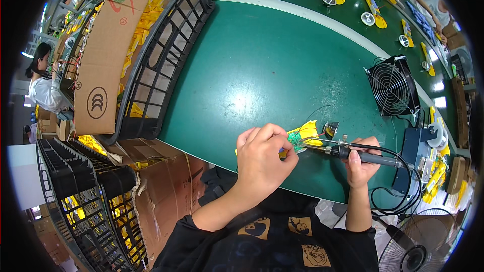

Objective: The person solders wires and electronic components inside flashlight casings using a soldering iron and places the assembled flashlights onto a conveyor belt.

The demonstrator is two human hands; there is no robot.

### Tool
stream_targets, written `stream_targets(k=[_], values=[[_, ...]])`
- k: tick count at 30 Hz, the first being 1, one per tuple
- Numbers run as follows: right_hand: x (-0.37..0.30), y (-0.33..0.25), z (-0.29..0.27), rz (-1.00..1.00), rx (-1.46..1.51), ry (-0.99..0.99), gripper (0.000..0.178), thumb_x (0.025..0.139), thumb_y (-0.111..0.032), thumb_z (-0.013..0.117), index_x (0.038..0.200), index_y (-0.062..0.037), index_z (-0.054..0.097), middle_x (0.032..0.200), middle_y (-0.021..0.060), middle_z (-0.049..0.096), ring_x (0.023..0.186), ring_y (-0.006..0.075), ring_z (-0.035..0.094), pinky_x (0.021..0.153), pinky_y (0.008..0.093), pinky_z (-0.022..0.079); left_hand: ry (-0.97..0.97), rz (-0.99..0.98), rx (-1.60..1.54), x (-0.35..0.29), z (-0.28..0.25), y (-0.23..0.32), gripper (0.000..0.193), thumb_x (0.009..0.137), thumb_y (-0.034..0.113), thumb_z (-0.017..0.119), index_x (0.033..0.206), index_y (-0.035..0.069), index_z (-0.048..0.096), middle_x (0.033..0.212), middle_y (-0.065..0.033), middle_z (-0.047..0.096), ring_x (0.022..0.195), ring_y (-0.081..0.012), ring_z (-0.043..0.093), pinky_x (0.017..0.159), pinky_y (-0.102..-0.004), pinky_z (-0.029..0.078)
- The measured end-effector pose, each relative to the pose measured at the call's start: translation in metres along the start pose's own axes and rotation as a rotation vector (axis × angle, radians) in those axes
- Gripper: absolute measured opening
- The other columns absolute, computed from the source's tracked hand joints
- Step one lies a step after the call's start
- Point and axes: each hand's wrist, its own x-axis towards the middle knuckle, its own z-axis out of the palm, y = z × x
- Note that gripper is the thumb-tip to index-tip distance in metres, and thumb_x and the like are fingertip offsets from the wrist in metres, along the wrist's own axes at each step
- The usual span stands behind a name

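Note:
On the green bench top, near its front edge, lies a yellow plastic housing (309, 130) with a green circuit board (294, 137) in it. A red wire and a thin dark wire run from the board, and a small reflector cup (330, 129) sits beside the housing. My left hand (264, 156) is closed in a pinch over the board's left side; its fingertips hide whatever they hold. In my right hand (362, 163) is a soldering iron (385, 160) with a thin metal feed tube along it. The iron's tip points left and reaches the board.
A black crate (169, 45) of yellow parts with a cardboard sheet (103, 65) stands left. Right are a black fan (392, 88), a blue box (407, 158) and looping black cables (403, 206). Housings with reflectors lie on the far green belt (348, 12). Other people work nearby.

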Motion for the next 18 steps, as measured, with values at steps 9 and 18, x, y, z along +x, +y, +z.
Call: stream_targets(k=[9,18], values=[[0.0008,-0.0019,0.0004,-0.013,-0.025,-0.027,0.011,0.068,-0.002,0.055,0.071,0.0016,0.044,0.059,0.0068,0.047,0.045,0.0094,0.044,0.043,0.0211,0.036,-0.009,-0.015,0.011,0.0014,-0.0003,0.0011,0.008,0.055,0.006,0.063,0.057,0.006,0.055,0.074,0.0001,0.054,0.072,-0.0185,0.053,0.074,-0.0314,0.036],[0.0006,-0.0017,0.0006,-0.007,-0.015,-0.032,0.011,0.068,-0.002,0.055,0.07,0.0013,0.044,0.06,0.0062,0.046,0.044,0.0089,0.043,0.042,0.0212,0.035,-0.018,-0.028,0.021,0.0008,-0.0011,0.0025,0.007,0.056,0.007,0.063,0.057,0.006,0.056,0.074,0.0002,0.054,0.073,-0.0183,0.053,0.074,-0.0315,0.035]])
